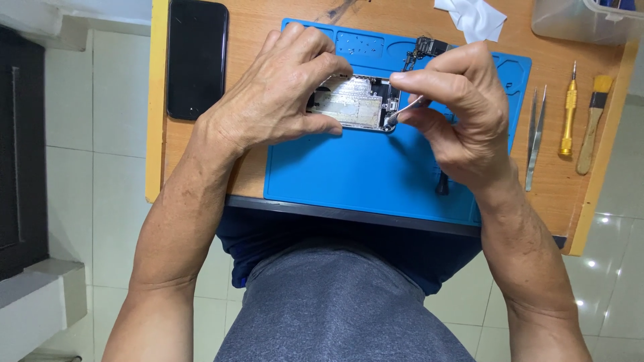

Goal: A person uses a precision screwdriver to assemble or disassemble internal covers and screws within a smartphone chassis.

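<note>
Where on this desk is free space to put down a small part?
Free: the blue mat near its front edge, below the opened phone; also bare wood between the black phone and the mat. Crowded: the right strip with tweezers, screwdriver and brush.

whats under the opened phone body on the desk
The opened phone body lies on a blue work mat, which rests on the wooden desk. The left hand covers its left end.

left hand (282, 94) covering much of the opened phone (355, 104), clear plastic box (577, 20) running off the top edge, tool tip (392, 119) too small to identify
</note>
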